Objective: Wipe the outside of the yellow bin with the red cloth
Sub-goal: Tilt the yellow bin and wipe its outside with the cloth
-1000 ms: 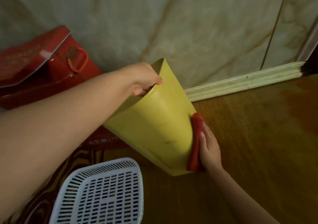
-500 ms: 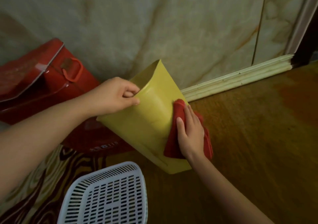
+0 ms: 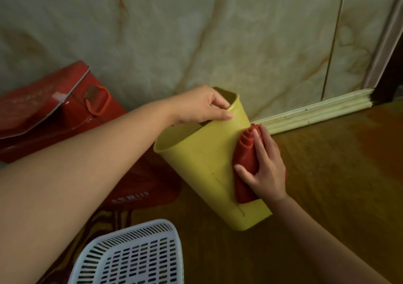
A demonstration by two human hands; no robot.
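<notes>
The yellow bin (image 3: 202,166) stands tilted on the wooden floor, its open mouth turned up and to the left. My left hand (image 3: 202,106) pinches the far rim of the bin, thumb outside and fingers inside. My right hand (image 3: 265,168) lies flat on the red cloth (image 3: 245,153) and presses it against the bin's right outer wall. The cloth is bunched into folds near the top and reaches down to about the bin's lower third. The bin's base rests on the floor near the picture's middle.
A red metal box (image 3: 54,113) with a loop handle leans at the left wall. A red bag (image 3: 141,187) lies under the bin's left side. A white slotted basket (image 3: 133,255) sits at the bottom. A marble wall and pale skirting board (image 3: 316,113) run behind.
My right hand has slid the cloth from the bin's lower right edge up onto its wall toward the rim. My left hand has regripped the rim, and the bin has turned slightly.
</notes>
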